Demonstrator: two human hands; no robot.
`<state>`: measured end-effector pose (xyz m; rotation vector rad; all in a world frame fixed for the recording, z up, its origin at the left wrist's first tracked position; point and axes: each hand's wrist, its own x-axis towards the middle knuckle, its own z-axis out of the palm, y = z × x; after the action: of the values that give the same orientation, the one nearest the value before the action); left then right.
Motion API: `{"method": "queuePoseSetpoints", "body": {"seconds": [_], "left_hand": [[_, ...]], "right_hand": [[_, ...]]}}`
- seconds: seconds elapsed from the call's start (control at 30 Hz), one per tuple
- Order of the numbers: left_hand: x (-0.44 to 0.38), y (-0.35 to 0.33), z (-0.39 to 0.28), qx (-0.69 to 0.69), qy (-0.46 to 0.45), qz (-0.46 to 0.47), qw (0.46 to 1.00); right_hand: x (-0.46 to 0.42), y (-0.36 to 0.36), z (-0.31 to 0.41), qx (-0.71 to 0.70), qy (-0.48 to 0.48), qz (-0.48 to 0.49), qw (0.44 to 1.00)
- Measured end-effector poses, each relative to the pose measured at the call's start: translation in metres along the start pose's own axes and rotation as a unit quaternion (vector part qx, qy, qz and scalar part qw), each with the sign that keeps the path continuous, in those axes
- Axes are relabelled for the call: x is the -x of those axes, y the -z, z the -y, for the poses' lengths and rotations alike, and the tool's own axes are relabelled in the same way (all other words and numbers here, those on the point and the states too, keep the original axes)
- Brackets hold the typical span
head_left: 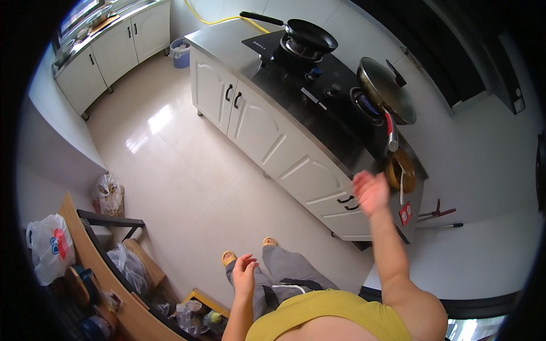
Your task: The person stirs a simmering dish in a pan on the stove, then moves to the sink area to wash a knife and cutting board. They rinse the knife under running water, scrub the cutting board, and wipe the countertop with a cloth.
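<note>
My right hand (372, 192), a little blurred, is stretched out at the counter's front edge, fingers apart and holding nothing. Just beyond it stands a brown bowl (395, 175) with a white-handled utensil (402, 187) in it. A red card or packet (405, 213) lies on the counter near the bowl. My left hand (245, 273) hangs in front of my body, fingers loosely curled, with nothing seen in it. A wok with a glass lid (386, 91) sits on the near burner, where a blue flame shows. A black frying pan (312, 36) rests on the far burner.
The black gas hob (337, 111) is set in a steel counter (217, 40) above white cabinets (273, 136). A range hood (431, 47) overhangs the right side. A wooden table (128, 313) with bags stands at lower left. A blue bin (181, 54) is by the far cabinets.
</note>
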<state>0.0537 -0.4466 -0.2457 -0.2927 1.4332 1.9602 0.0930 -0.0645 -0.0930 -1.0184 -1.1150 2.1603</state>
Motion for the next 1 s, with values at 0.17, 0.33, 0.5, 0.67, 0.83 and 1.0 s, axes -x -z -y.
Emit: {"method": "queuePoseSetpoints", "body": {"seconds": [0.17, 0.33, 0.5, 0.67, 0.83, 1.0], "left_hand": [[-0.012, -0.011, -0.005, 0.0, -0.018, 0.028, 0.999], [-0.017, -0.029, -0.012, -0.017, -0.03, 0.037, 0.999], [-0.011, -0.045, -0.024, -0.024, -0.018, 0.046, 0.998], [-0.007, -0.058, -0.032, -0.032, -0.04, 0.048, 0.998], [0.001, -0.074, -0.042, -0.079, -0.046, 0.048, 0.995], [0.002, -0.105, -0.051, -0.133, -0.059, 0.071, 0.987]], "right_hand": [[-0.03, -0.028, 0.11, -0.065, 0.057, 0.054, 0.995], [-0.074, -0.049, 0.114, -0.186, -0.038, 0.069, 0.979], [-0.088, -0.057, 0.099, -0.233, 0.011, 0.076, 0.969], [-0.079, -0.054, 0.095, -0.212, 0.021, 0.067, 0.975], [-0.063, -0.014, 0.034, -0.147, -0.027, 0.062, 0.987], [-0.025, 0.014, -0.08, 0.006, -0.252, 0.042, 0.967]]}}
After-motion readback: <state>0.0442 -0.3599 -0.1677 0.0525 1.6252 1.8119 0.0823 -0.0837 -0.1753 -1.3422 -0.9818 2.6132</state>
